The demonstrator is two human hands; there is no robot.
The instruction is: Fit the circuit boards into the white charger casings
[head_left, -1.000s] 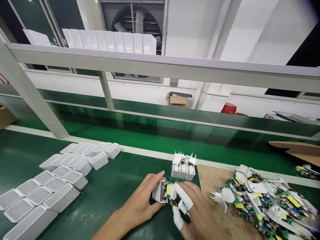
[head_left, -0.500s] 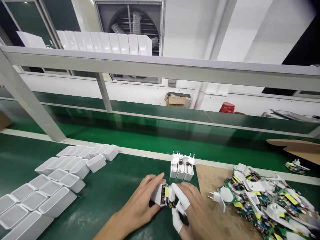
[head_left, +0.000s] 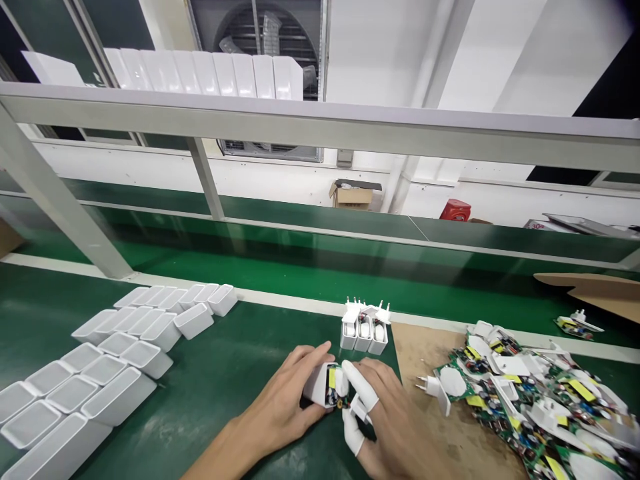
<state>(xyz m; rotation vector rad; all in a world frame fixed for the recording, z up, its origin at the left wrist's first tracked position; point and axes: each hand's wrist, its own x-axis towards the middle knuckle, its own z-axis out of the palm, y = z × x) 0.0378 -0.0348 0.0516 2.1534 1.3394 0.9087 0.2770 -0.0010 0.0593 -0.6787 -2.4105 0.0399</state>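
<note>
My left hand (head_left: 287, 393) is closed around a white plastic charger housing (head_left: 316, 385), its open end turned to the right. Partly inside that end sits a circuit board (head_left: 338, 387) with a yellow-wrapped part and a white pad. My right hand (head_left: 385, 413), with white finger covers on thumb and forefinger, grips the board's outer end; a small white piece shows between those fingers. Just beyond my hands stand three filled housings (head_left: 364, 335) in a row, plug pins sticking up from the white caps resting on them.
Rows of hollow white housings (head_left: 117, 360) cover the left of the green table. On the right, a heap of circuit boards (head_left: 540, 407) with plug caps lies over a brown board (head_left: 425, 347). A metal frame bar (head_left: 320, 123) crosses above the table's far side.
The circuit board sits deeper in the housing than before, with less of it showing. Both hands keep their hold. The view has tilted slightly.
</note>
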